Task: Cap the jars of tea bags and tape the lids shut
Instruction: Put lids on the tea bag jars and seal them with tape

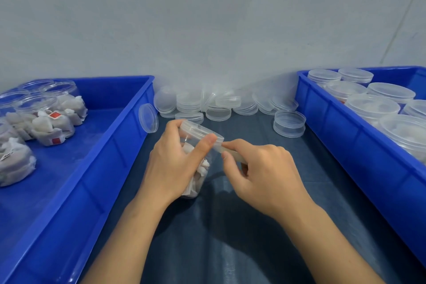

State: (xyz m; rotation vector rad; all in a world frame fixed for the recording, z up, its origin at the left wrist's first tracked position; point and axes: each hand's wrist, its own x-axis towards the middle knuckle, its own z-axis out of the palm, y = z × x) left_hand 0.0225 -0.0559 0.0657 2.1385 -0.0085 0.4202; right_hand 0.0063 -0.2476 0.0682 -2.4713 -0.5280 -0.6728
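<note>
Down at the near middle of the counter (230, 237), dark cloth over it, both forearms come in and meet over one clear jar (196, 168). The left hand (170, 163) wraps the jar's body, fingers curled behind it and thumb laid along the front up to the lid (200, 131), tipping the whole thing toward the right. The right hand (260, 173) pinches a strip of tape (227, 151) between thumb and forefinger, its end touching the lid's skirt.

This jar looks light, thin plastic with soft tea bags (198, 175) packed loosely inside, so a hard squeeze would likely flex the wall. Best held where the left hand has it, round the middle, with the thumb steadying the lid. The plastic looks smooth and could slip, and the tape is limp and sticky, so it wants holding taut by its free end.

Further out, the left bin (115, 145) along the counter's left edge holds uncapped jars (46, 110) of tea bags. The right bin (345, 122) on the right edge is packed with capped jars (373, 106). At the far edge, against the wall, spare lids (219, 104) lie heaped between the bins, one propped against the left bin's rim.
</note>
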